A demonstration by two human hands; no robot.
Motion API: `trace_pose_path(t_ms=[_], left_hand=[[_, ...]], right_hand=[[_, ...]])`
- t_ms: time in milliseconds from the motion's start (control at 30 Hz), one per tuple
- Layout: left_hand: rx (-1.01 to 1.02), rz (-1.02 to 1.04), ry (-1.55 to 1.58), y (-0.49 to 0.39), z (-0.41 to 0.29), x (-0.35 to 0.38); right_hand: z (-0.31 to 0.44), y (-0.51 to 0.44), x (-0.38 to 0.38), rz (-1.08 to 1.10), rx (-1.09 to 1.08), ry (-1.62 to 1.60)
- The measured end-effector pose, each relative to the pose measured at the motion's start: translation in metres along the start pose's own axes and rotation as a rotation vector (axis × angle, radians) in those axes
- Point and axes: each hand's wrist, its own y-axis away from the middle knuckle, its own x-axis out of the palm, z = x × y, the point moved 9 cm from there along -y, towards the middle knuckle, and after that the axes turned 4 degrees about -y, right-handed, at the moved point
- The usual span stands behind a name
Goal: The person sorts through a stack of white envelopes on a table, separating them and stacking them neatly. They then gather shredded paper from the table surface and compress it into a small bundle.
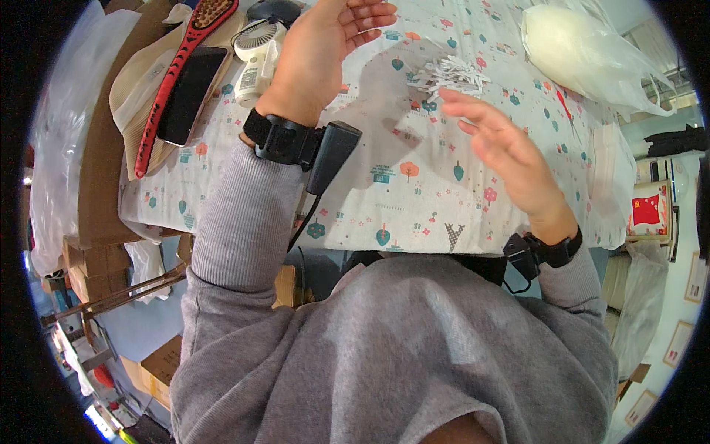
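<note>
My left hand is raised over the far part of the table, palm partly turned up and fingers spread, holding nothing visible. Just left of it stands a white handheld fan. My right hand hovers over the patterned tablecloth, its fingers extended and empty. A loose pile of small white strips lies just beyond its fingertips; I cannot tell whether they touch. Both wrists wear black straps with a black device, one on the left wrist and one on the right.
On the left, a red-handled brush and a smartphone rest on a straw hat, beside a cardboard sheet. A filled white plastic bag sits at the far right, near small red-handled scissors. The table's front edge runs before my body.
</note>
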Motion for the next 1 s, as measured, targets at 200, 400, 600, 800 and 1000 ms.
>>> trace_pose_path(t_ms=[200,400,600,800,1000], left_hand=[[-0.008,-0.031,0.000,-0.002,-0.001,0.002],[0.009,-0.031,-0.003,-0.002,-0.005,0.002],[-0.016,0.003,0.008,-0.003,-0.002,0.005],[0.005,-0.052,-0.054,-0.001,-0.002,0.001],[0.010,-0.006,-0.035,0.000,-0.001,0.003]], right_hand=[[-0.018,0.004,0.059,0.339,0.202,-0.254],[-0.009,-0.023,0.017,-0.124,-0.018,0.029],[-0.022,-0.006,0.053,0.129,0.138,-0.277],[-0.022,-0.014,-0.014,-0.299,0.126,0.028],[-0.024,-0.006,0.045,0.201,0.192,-0.254]])
